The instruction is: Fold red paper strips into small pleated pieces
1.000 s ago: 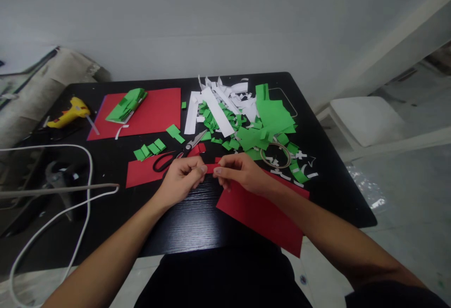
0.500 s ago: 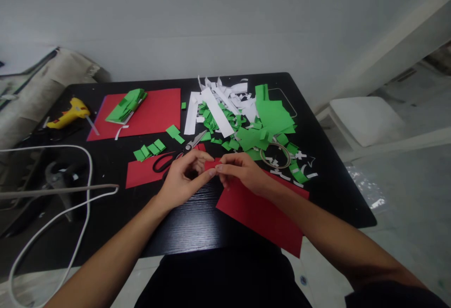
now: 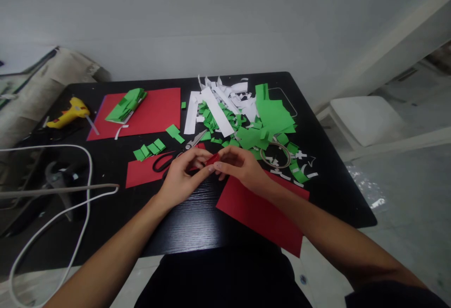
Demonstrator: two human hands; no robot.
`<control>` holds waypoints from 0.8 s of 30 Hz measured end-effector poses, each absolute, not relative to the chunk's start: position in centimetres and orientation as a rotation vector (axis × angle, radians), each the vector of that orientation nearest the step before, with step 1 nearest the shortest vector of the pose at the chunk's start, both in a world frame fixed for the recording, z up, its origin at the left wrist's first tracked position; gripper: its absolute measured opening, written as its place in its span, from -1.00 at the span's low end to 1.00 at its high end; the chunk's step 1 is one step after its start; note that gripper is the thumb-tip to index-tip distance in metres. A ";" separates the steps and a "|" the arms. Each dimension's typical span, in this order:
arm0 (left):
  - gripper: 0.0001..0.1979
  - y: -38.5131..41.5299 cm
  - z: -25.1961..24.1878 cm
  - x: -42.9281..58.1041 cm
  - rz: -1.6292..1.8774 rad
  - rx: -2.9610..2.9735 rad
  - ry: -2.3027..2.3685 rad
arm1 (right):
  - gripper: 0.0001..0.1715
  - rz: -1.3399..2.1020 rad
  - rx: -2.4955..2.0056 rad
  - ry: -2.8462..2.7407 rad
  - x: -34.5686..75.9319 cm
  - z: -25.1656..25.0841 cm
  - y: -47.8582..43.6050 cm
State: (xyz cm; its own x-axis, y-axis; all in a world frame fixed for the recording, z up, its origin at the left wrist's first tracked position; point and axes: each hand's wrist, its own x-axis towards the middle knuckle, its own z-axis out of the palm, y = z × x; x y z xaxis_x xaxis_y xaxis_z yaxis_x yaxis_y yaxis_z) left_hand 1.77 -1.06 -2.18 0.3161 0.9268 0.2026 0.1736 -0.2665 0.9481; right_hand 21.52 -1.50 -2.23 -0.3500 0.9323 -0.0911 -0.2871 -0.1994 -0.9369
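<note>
A small piece of red paper [image 3: 213,159] is pinched between my two hands over the middle of the table; it looks bent or folded. My left hand [image 3: 185,175] is closed on its left side, thumb and fingers together. From the right, my right hand [image 3: 243,169] grips the same piece, partly hiding it. Just behind my left hand lie scissors [image 3: 188,146] with black handles, blades pointing away. A red sheet [image 3: 260,214] lies beneath my right wrist and overhangs the front edge. To the left is a smaller red sheet [image 3: 141,172], partly under the scissors.
White strips [image 3: 217,112] and green scraps [image 3: 273,117] are heaped at the back. A tape roll [image 3: 276,155] sits on the right. Folded green paper [image 3: 127,105] rests on a large red sheet [image 3: 158,113]. At left are a yellow glue gun [image 3: 72,113] and a white cable [image 3: 89,195].
The small red paper has tilted and bent between my fingers, from flatter to more upright. Both hands have shifted only slightly; the rest of the table looks the same.
</note>
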 end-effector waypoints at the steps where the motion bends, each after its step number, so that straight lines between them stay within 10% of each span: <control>1: -0.79 -1.0 -2.2 1.8 1.041 1.675 1.013 | -0.68 1.696 -0.882 -1.101 21.5 -2.3 -1.5; 24: -0.86 -1.0 -2.1 1.5 1.088 1.613 1.025 | -0.62 1.479 -1.020 -1.163 21.7 -2.5 -1.4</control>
State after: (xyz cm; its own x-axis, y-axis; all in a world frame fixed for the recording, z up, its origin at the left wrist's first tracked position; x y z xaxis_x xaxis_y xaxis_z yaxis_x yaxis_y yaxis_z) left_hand 1.51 -0.96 -2.06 0.2665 0.9431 0.1990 0.1422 -0.2426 0.9596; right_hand 21.72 -1.38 -2.55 -0.1896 0.9806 -0.0495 -0.1833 -0.0849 -0.9794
